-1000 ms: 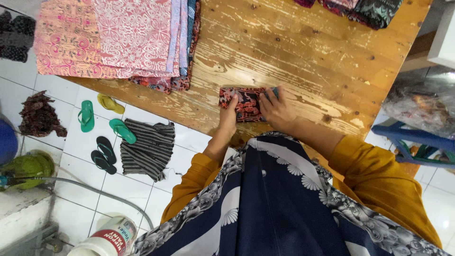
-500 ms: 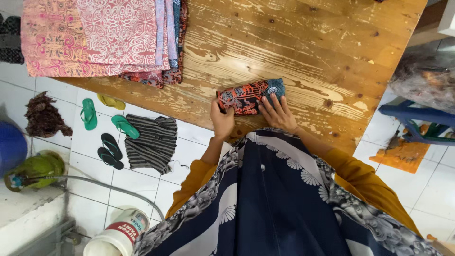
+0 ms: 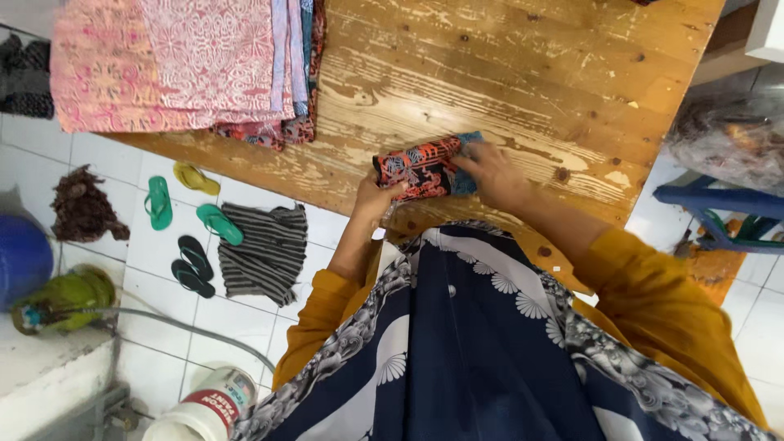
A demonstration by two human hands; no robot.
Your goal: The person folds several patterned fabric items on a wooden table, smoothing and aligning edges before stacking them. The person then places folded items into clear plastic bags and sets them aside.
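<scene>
A small folded cloth point(image 3: 418, 167), red and black with a blue patterned end, lies on the worn wooden table point(image 3: 523, 73) near its front edge. My left hand point(image 3: 376, 198) grips the cloth's left end from below. My right hand point(image 3: 492, 173) rests on its blue right end, fingers pressed on the fabric. Mustard sleeves and a dark blue flowered garment fill the lower part of the view.
A stack of pink, blue and red patterned fabrics point(image 3: 188, 65) lies at the table's left end. On the tiled floor are green and black sandals point(image 3: 188, 237), a striped cloth point(image 3: 263, 253), a paint bucket point(image 3: 200, 408) and a hose. Blue furniture point(image 3: 719, 212) stands at right.
My right hand has slid up from below the cloth onto its blue right end. My left hand stays at the left end. The view has shifted slightly.
</scene>
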